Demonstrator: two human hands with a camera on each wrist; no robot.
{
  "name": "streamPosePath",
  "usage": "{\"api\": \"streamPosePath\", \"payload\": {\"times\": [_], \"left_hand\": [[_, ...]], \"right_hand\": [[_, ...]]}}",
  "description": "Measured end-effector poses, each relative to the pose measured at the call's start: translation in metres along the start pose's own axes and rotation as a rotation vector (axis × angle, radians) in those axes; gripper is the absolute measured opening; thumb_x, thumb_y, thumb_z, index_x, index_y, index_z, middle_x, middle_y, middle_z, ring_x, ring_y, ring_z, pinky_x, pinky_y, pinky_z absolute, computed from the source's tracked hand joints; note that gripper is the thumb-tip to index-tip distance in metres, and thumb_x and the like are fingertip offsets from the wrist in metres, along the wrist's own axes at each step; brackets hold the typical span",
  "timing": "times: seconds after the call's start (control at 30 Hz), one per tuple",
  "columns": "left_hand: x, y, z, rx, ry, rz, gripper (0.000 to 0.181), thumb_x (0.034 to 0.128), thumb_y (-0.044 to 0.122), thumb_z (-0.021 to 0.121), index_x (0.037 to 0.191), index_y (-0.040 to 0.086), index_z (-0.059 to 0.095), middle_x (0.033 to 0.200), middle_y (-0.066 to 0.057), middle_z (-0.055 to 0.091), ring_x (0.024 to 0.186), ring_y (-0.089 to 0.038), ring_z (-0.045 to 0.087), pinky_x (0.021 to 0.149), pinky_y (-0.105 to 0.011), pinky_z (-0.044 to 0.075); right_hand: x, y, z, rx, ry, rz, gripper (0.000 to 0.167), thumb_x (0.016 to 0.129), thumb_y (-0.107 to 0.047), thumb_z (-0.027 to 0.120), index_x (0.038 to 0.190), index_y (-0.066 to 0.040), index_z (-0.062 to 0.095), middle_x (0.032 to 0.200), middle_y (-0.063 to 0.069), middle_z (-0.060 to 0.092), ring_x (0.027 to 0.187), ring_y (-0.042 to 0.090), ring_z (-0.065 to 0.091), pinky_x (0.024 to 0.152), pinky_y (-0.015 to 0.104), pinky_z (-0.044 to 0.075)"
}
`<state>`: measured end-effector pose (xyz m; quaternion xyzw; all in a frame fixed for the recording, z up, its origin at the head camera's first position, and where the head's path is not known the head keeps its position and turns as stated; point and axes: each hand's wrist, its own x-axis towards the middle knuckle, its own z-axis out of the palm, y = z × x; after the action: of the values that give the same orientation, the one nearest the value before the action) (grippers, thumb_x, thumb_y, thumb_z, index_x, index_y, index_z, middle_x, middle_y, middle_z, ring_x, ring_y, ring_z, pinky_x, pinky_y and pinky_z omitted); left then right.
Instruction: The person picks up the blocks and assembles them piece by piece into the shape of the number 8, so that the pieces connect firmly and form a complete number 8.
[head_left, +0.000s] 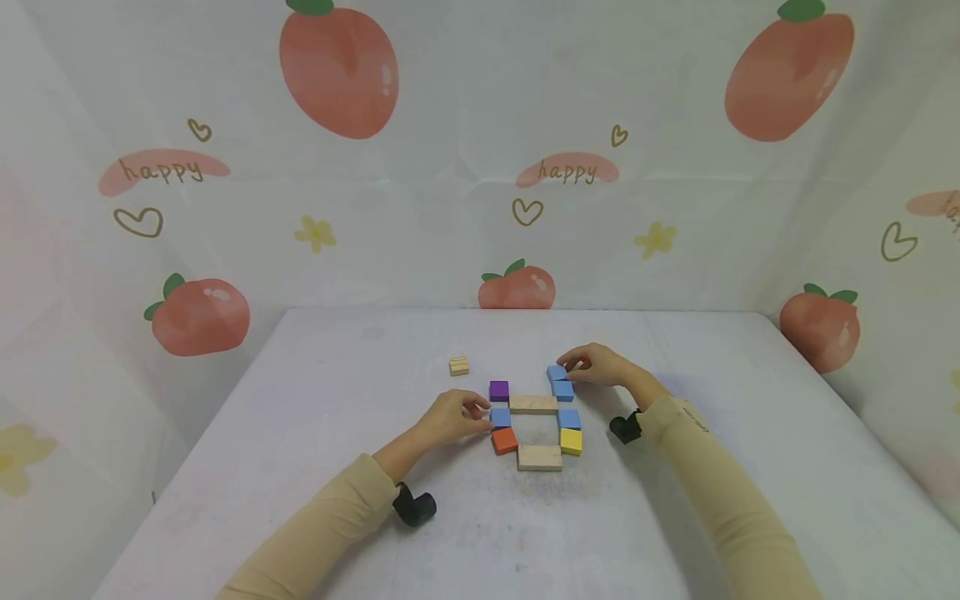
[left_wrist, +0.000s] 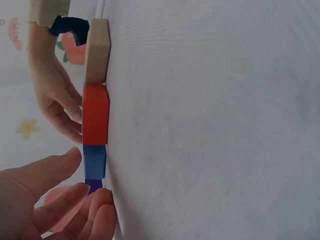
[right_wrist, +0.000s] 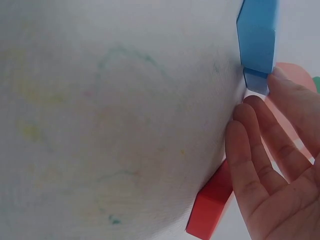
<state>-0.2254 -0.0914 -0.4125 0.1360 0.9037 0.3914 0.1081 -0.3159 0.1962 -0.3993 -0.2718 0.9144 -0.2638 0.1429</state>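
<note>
My left hand (head_left: 453, 414) rests beside a blue block (head_left: 501, 418) on the left of an outline of blocks, its thumb and fingers apart. A purple block (head_left: 498, 390) lies beyond that blue one, and an orange-red block (head_left: 505, 441) lies nearer. At the top right of the outline, my right hand (head_left: 597, 364) has its fingers extended near the farthest blue block (head_left: 556, 372). In the right wrist view the thumb tip appears at a blue block's (right_wrist: 257, 40) edge. A red block (right_wrist: 210, 205) shows below those fingers; I cannot pick it out in the head view.
Two more blue blocks (head_left: 562, 391) and a yellow block (head_left: 571, 442) form the outline's right side. Wooden blocks (head_left: 533, 404) cross its middle and near end. Small wooden pieces (head_left: 459, 366) lie at the far left. A printed cloth (head_left: 450, 250) hangs behind the white table (head_left: 337, 358).
</note>
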Motion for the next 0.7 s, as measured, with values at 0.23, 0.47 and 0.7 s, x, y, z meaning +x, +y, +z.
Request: {"api": "streamPosePath", "payload": {"times": [0.23, 0.47, 0.7], "left_hand": [[0.003, -0.003, -0.018, -0.007, 0.021, 0.022, 0.029, 0.0810, 0.016, 0.071, 0.107, 0.003, 0.066, 0.091, -0.008, 0.066, 0.079, -0.016, 0.061, 0.067, -0.025, 0.051], [0.013, -0.005, -0.042, 0.050, 0.134, 0.058, 0.031, 0.0832, 0.017, 0.069, 0.110, 0.001, 0.065, 0.095, -0.013, 0.067, 0.082, -0.023, 0.063, 0.072, -0.030, 0.053], [0.029, -0.019, -0.057, 0.089, 0.199, -0.002, 0.033, 0.0843, 0.017, 0.067, 0.113, 0.001, 0.064, 0.098, -0.016, 0.067, 0.090, -0.028, 0.061, 0.069, -0.028, 0.049]], "right_hand": [[0.001, 0.002, 0.001, 0.004, 0.003, -0.002, 0.034, 0.090, -0.007, 0.059, 0.123, 0.002, 0.057, 0.112, 0.022, 0.063, 0.102, 0.034, 0.062, 0.090, 0.044, 0.050], [0.000, 0.003, 0.000, 0.017, 0.005, 0.003, 0.034, 0.090, -0.008, 0.059, 0.122, 0.001, 0.057, 0.113, 0.022, 0.062, 0.103, 0.034, 0.062, 0.090, 0.044, 0.050], [0.001, 0.005, 0.002, 0.035, 0.013, 0.010, 0.033, 0.090, -0.009, 0.060, 0.121, 0.001, 0.058, 0.113, 0.021, 0.063, 0.102, 0.032, 0.061, 0.090, 0.044, 0.050]]}}
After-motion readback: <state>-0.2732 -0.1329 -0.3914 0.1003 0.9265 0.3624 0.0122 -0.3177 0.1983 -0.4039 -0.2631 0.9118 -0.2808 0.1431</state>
